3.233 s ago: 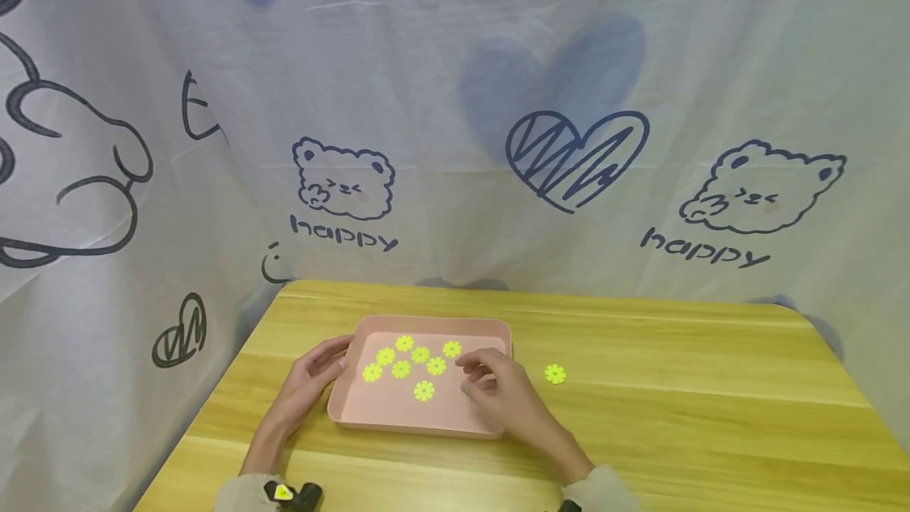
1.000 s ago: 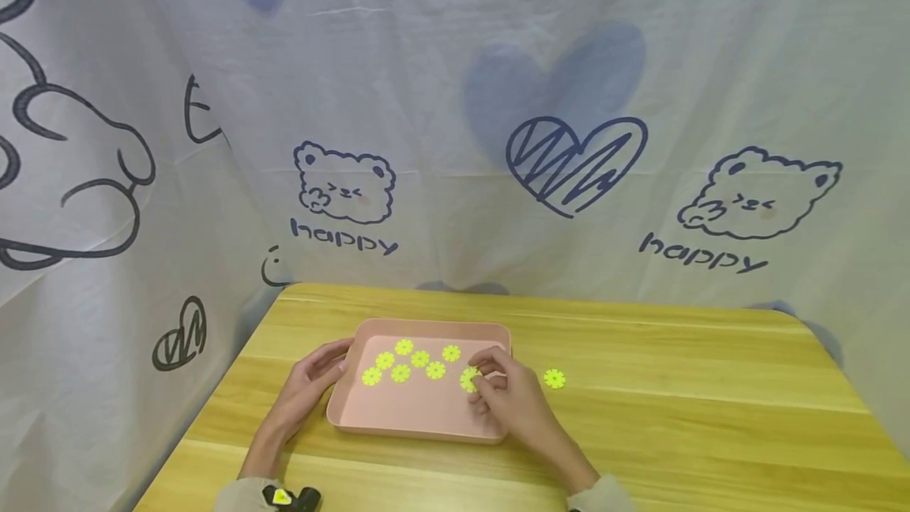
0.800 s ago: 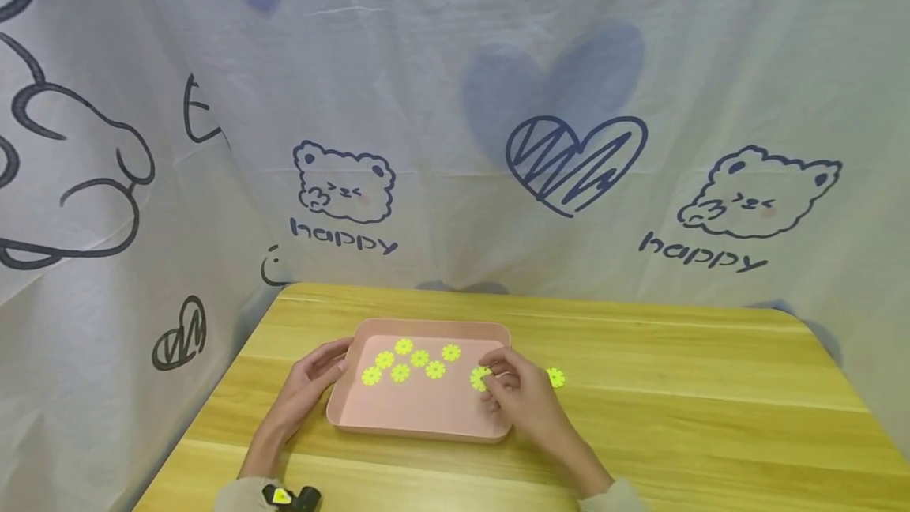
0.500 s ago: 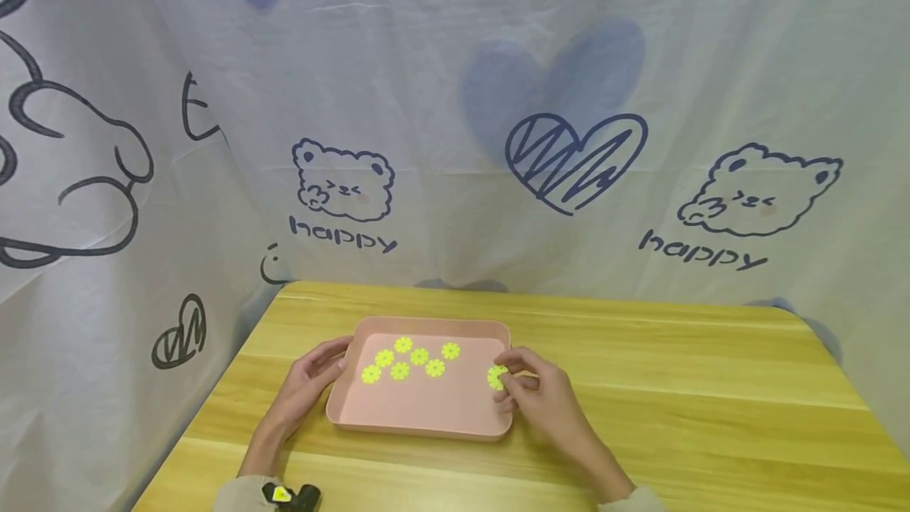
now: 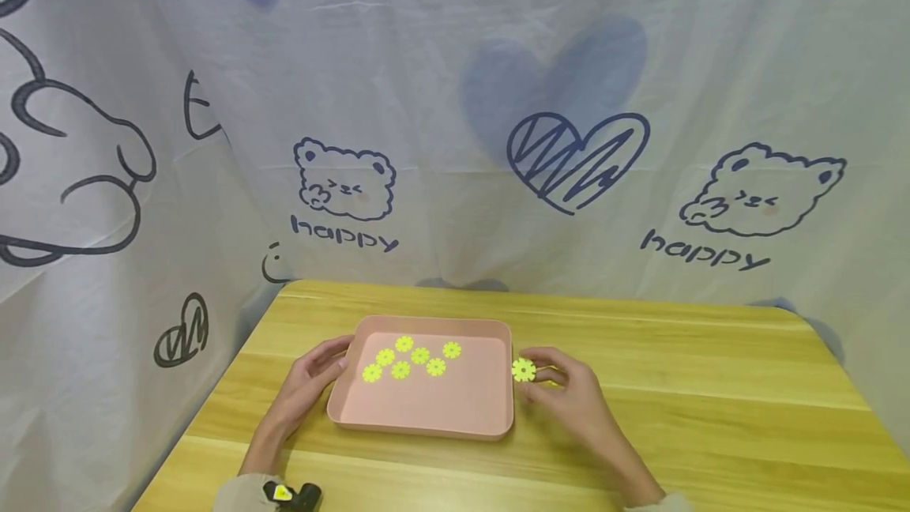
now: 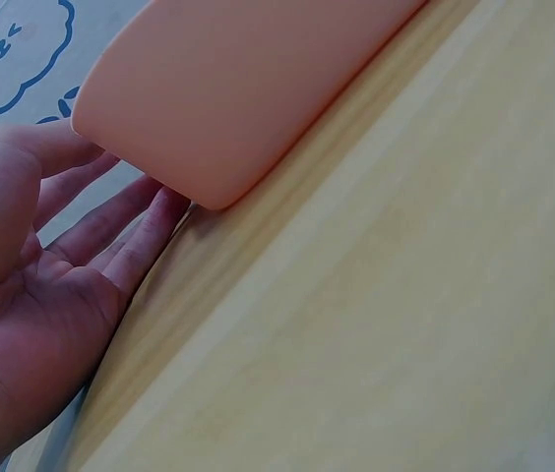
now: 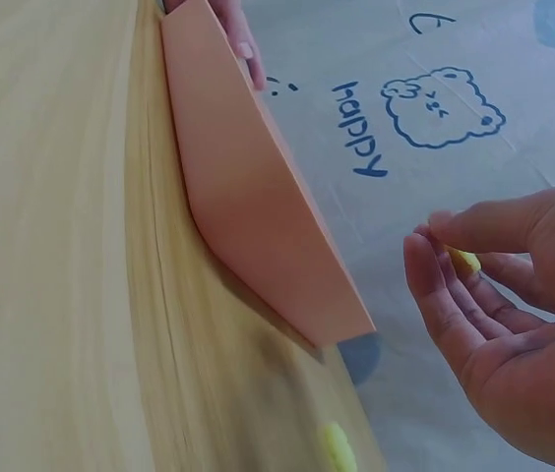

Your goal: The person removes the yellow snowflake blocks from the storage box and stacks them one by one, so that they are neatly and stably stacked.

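Note:
My right hand (image 5: 577, 395) pinches a yellow-green notched plastic disc (image 5: 524, 370) just outside the pink tray's (image 5: 419, 413) right rim. In the right wrist view that disc shows as a yellow edge between thumb and fingers. Several like discs (image 5: 420, 355) lie flat in the tray's left and middle part. My left hand (image 5: 307, 385) rests at the tray's left end with fairly straight fingers. From the left wrist view, its fingertips (image 6: 171, 202) are right at the tray's outer wall, near the tabletop.
Another yellow disc (image 7: 337, 447) lies on the wooden table (image 5: 711, 401) right of the tray, mostly hidden by my right hand in the head view. A pale cloth (image 5: 441, 101) with printed hearts and bears hangs behind and left of the table.
My right hand has gripped a disc from the tray's lower middle and carried it right, past the tray's rim. The left hand and the tray have stayed put.

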A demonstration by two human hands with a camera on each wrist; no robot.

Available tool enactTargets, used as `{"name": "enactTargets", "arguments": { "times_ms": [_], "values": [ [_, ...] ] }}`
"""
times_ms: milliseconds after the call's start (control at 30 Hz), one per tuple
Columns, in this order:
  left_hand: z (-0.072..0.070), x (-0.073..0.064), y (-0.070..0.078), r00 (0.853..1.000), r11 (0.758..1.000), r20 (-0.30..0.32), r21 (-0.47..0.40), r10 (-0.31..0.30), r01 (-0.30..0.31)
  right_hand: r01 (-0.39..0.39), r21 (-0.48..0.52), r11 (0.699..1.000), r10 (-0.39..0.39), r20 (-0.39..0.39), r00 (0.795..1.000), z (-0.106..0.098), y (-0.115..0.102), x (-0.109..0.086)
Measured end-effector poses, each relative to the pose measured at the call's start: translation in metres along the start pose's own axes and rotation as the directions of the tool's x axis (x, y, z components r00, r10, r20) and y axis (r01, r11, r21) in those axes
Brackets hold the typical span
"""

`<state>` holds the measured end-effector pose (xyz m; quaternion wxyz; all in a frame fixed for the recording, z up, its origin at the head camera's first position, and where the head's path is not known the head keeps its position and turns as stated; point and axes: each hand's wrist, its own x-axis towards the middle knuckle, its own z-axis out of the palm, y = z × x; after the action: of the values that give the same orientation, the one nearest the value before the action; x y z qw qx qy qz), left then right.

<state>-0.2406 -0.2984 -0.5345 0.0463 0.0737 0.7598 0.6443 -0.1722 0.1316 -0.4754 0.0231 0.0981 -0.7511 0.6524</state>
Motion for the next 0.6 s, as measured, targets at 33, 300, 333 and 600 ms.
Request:
{"name": "enactTargets", "arguments": {
  "times_ms": [33, 300, 333, 600],
  "values": [
    [0.000, 0.000, 0.000, 1.000, 1.000, 0.000, 0.002, -0.003, 0.003, 0.001, -0.009, 1.000, -0.001, -0.009, 1.000, -0.001, 0.000, 0.000],
    [0.001, 0.000, 0.001, 1.000, 1.000, -0.003, 0.005, -0.003, 0.003, 0.013, -0.076, 0.997, -0.016, -0.045, 0.999, -0.010, 0.001, -0.001],
    [0.001, 0.000, 0.001, 1.000, 1.000, -0.003, 0.001, -0.006, 0.006, 0.012, -0.083, 0.996, -0.016, -0.049, 0.999, -0.011, 0.001, -0.001],
    [0.000, 0.001, 0.000, 1.000, 1.000, -0.006, 0.006, -0.012, 0.012, 0.069, -0.181, 0.981, -0.084, -0.079, 0.993, -0.021, 0.007, -0.001]
  ]
}}
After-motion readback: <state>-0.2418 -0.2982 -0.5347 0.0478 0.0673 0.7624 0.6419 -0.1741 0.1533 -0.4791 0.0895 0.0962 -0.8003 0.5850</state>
